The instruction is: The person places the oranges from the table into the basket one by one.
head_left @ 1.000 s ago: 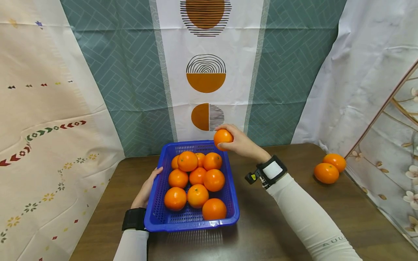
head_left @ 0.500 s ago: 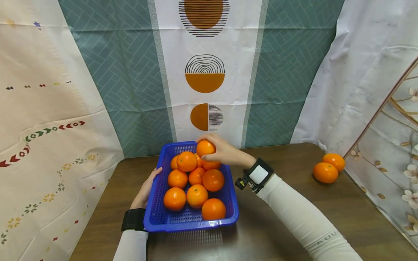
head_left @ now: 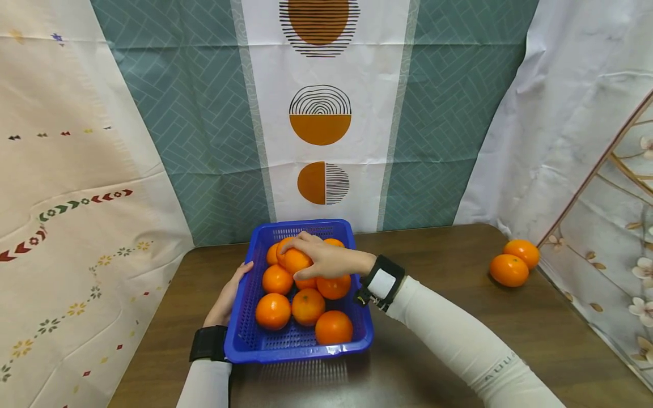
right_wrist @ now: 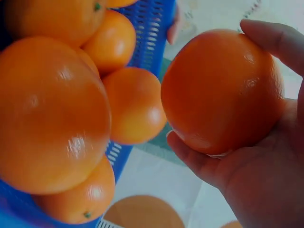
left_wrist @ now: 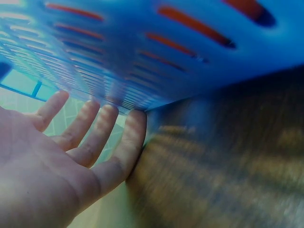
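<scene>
In the head view my right hand (head_left: 329, 259) is over the back half of the blue plastic basket (head_left: 301, 357). It grips an orange (right_wrist: 221, 92), with thumb and fingers on opposite sides of the fruit in the right wrist view. Several other oranges (head_left: 272, 311) lie in the basket, some partly covered by my right hand. My left hand (head_left: 227, 299) lies along the basket's left side. In the left wrist view its fingers (left_wrist: 105, 124) are extended and spread, tips at the slotted wall.
Two more oranges (head_left: 509, 270) sit together at the right end of the brown wooden table (head_left: 423, 345). Patterned cloths (head_left: 209, 113) hang behind the table and at both sides.
My right hand has carried the orange left and down, from the basket's back right corner to above the other oranges. The left hand and basket have stayed in place.
</scene>
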Tool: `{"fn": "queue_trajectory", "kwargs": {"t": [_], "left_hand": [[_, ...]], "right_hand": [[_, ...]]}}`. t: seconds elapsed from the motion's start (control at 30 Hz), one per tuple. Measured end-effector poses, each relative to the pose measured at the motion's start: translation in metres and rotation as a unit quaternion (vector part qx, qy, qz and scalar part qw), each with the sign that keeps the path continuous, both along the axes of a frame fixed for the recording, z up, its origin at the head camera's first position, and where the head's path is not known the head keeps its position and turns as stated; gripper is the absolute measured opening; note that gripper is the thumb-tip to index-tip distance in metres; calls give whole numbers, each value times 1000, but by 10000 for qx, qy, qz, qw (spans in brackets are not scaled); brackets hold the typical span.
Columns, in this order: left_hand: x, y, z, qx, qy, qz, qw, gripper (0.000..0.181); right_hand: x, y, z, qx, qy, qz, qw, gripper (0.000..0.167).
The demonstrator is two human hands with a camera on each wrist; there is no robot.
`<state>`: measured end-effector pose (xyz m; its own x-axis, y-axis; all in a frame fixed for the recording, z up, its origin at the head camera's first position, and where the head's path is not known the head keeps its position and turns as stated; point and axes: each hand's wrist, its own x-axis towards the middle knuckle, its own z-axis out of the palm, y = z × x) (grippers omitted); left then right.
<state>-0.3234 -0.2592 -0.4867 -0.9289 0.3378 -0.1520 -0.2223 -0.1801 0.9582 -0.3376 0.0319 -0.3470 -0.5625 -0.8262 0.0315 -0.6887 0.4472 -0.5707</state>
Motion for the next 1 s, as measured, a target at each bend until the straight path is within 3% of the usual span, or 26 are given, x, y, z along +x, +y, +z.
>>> {"fn": "queue_trajectory", "kwargs": {"t": [0.2, 0.47, 0.7, 1.0], "left_hand": [[1, -1, 1, -112, -66, 69, 9999, 68], [1, -1, 1, -174, -68, 105, 9998, 69], [1, -1, 0, -193, -32, 96, 9998, 70], [1, -1, 0, -194, -22, 92, 9998, 70]], "right_hand": [[5, -13, -8, 569, 153, 408, 9974, 54], [10, -23, -19, 941, 505, 347, 9937, 54], [19, -32, -29, 1651, 1597, 356, 9726, 57], [23, -41, -34, 1785, 2148, 365, 9595, 52]]}}
